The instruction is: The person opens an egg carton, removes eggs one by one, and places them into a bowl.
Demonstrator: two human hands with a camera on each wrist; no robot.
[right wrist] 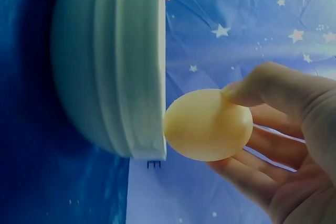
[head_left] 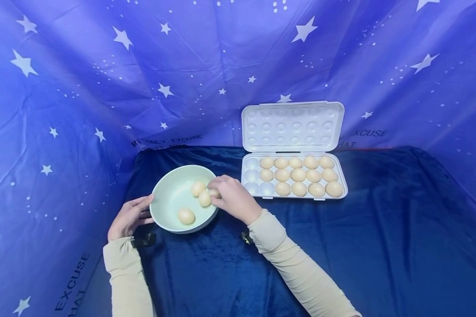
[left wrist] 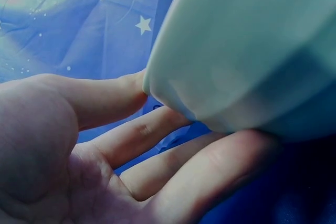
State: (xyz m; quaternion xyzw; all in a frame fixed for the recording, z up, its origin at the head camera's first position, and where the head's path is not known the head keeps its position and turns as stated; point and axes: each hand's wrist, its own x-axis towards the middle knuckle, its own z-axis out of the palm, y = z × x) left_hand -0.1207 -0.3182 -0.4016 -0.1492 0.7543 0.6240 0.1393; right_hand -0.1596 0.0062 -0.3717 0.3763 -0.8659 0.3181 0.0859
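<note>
Pinching a pale egg (right wrist: pixel 208 129) between thumb and fingers, the right hand (head_left: pixel 236 198) is at the right-hand rim of a light green bowl (head_left: pixel 166 193). In the right wrist view the egg's long axis stands roughly square to the plane of the rim, one end aimed at its edge, the other turned toward the palm. Whether shell and rim touch I can't tell, nor which end is blunter. The left hand (head_left: pixel 131 216) grasps the bowl's left side, thumb at the rim, the other fingers under the outer wall.

Three loose eggs (head_left: pixel 186 216) lie inside the bowl: two close together toward the right, and one nearer the person, its long axis running roughly sideways.

Over to the right sits a white carton (head_left: pixel 251 176), its lid (head_left: pixel 292 125) raised behind it, fourteen stored eggs (head_left: pixel 299 175) filling the cups toward the right.

The bowl is near the left edge of the tabletop (head_left: pixel 365 246), and the carton's hinged side lies close to the back edge, where a starry backdrop (head_left: pixel 222 57) hangs. A narrow strip of dark blue cloth separates bowl from carton; much broader stretches spread right of the carton and toward the person.
</note>
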